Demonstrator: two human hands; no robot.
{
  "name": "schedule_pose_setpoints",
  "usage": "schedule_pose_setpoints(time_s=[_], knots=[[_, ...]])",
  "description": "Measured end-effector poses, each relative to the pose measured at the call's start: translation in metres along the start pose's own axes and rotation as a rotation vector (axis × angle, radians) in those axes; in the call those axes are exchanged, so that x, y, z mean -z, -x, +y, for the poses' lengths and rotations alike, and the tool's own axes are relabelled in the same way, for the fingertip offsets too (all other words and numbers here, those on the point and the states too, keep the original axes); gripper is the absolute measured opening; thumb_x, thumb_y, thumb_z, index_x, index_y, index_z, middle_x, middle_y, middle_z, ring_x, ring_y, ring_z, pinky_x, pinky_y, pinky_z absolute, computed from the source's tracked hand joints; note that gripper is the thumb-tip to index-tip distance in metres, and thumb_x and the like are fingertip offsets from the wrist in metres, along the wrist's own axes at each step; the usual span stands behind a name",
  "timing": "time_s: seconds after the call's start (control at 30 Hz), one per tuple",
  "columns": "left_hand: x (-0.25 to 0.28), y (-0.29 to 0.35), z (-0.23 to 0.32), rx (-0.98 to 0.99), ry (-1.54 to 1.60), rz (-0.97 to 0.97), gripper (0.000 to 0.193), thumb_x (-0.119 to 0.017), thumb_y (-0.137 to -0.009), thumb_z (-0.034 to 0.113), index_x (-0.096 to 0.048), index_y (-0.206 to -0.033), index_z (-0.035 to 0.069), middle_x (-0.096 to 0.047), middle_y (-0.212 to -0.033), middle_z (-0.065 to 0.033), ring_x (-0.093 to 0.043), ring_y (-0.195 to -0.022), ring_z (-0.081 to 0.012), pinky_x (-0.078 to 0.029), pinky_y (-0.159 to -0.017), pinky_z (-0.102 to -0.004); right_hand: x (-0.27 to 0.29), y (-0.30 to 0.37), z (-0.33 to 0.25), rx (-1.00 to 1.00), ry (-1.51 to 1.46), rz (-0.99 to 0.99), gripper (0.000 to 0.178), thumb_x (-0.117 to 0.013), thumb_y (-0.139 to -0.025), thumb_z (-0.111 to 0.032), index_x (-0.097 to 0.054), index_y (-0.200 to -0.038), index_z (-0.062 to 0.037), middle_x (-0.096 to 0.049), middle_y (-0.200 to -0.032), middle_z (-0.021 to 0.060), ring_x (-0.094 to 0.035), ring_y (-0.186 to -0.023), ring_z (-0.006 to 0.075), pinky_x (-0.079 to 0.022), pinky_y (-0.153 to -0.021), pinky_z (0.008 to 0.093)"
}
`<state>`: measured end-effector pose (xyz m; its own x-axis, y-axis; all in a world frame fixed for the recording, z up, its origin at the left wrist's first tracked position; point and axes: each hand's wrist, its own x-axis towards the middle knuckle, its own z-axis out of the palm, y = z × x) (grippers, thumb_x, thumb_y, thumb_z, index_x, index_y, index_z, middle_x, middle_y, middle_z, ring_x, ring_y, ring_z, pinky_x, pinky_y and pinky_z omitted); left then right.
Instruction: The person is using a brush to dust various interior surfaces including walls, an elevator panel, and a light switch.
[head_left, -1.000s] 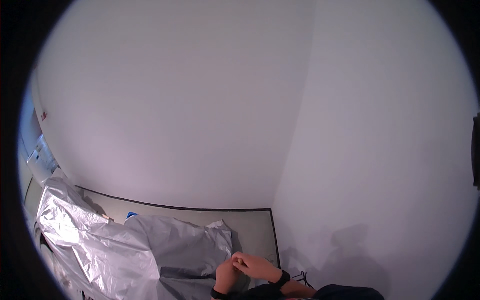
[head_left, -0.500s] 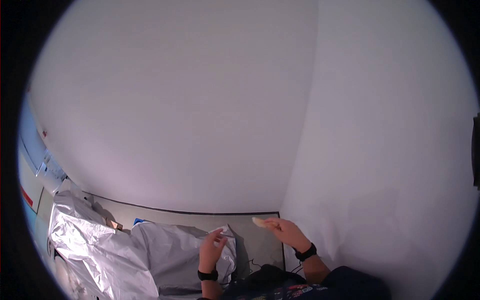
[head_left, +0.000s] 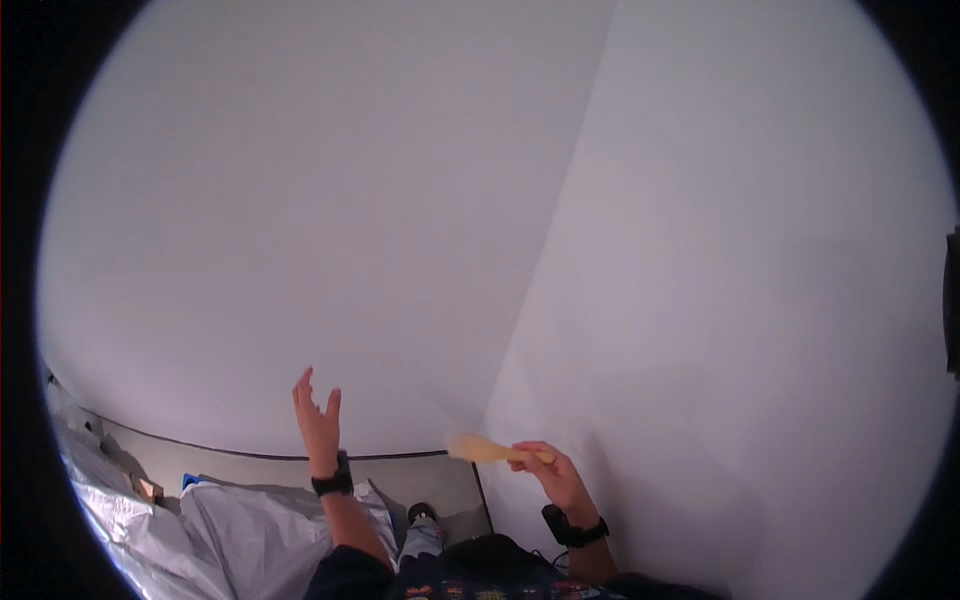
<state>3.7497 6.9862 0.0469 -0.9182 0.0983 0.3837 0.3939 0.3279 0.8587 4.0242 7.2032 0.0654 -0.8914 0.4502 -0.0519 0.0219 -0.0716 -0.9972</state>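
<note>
My right hand (head_left: 555, 478) is closed around the pale wooden handle of a paintbrush (head_left: 485, 450). The brush lies nearly level, its broad, lighter end pointing left and slightly blurred, in front of the corner between two white walls. To the left, my left hand (head_left: 318, 425) is raised with fingers apart and nothing in it, in front of the far wall (head_left: 300, 250). Both wrists wear black bands.
Silvery plastic sheeting (head_left: 260, 535) covers the floor at lower left. A brown block (head_left: 147, 488) and a small blue thing (head_left: 191, 481) lie by its far edge. Dark trim (head_left: 400, 456) edges the wall's foot. My shoe (head_left: 422, 512) stands near the corner. Another white wall (head_left: 720, 300) rises at right.
My view has turned, and the sheeting sits further left and lower. My left hand has risen and moved left, away from the sheeting. More of the brush shows in my right hand.
</note>
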Motion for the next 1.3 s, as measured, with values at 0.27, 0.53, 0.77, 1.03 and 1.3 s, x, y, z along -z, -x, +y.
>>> schedule_pose_setpoints(time_s=[0.27,0.53,0.77,1.03,1.3], knots=[[-0.044,-0.023,0.006,-0.035,-0.021,0.206,0.088,-0.071,-0.073,0.022,-0.014,-0.138,0.008,-0.010,-0.142,-0.0235,-0.012,-0.130,-0.0401,-0.018,-0.104,-0.0475,-0.026,0.011,-0.031,0.490,0.025,0.389,0.025,-0.046,-0.092,-0.019,-0.050,-0.107,0.0003,-0.061,-0.094,0.0108,-0.059,-0.085,0.0163,-0.046,-0.080,0.0291],[-0.083,-0.013,-0.011,-0.041,0.005,0.308,0.109,-0.076,-0.066,0.032,0.000,-0.138,0.000,0.002,-0.142,-0.0256,-0.004,-0.131,-0.0413,-0.013,-0.106,-0.0474,-0.054,0.006,-0.025,0.647,0.054,0.623,0.025,-0.046,-0.091,-0.014,-0.046,-0.110,0.0022,-0.060,-0.092,0.0133,-0.060,-0.084,0.0181,-0.047,-0.083,0.0305],[-0.091,-0.003,-0.054,-0.065,0.084,0.241,0.099,-0.074,-0.069,0.023,-0.007,-0.138,0.000,0.000,-0.143,-0.0232,-0.005,-0.133,-0.0378,-0.014,-0.107,-0.0439,-0.053,-0.024,0.010,0.652,0.200,0.819,0.030,-0.045,-0.091,-0.013,-0.046,-0.116,0.0026,-0.058,-0.100,0.0122,-0.058,-0.091,0.0181,-0.046,-0.082,0.0292],[-0.090,-0.010,-0.052,-0.004,0.083,0.166,0.089,-0.069,-0.073,0.015,-0.010,-0.138,0.000,-0.005,-0.143,-0.0239,-0.004,-0.133,-0.0361,-0.011,-0.107,-0.0420,-0.070,-0.061,0.004,0.711,0.171,0.627,0.031,-0.044,-0.092,-0.015,-0.043,-0.118,0.0013,-0.055,-0.104,0.0129,-0.057,-0.094,0.0185,-0.043,-0.087,0.0306],[-0.086,-0.020,-0.061,-0.062,0.016,0.135,0.087,-0.067,-0.074,0.012,-0.009,-0.138,0.000,-0.006,-0.142,-0.0252,-0.004,-0.133,-0.0364,-0.013,-0.107,-0.0418,-0.067,-0.065,-0.003,0.702,0.105,0.455,0.032,-0.042,-0.091,-0.016,-0.044,-0.117,0.0028,-0.055,-0.105,0.0136,-0.057,-0.093,0.0189,-0.042,-0.087,0.0312]])
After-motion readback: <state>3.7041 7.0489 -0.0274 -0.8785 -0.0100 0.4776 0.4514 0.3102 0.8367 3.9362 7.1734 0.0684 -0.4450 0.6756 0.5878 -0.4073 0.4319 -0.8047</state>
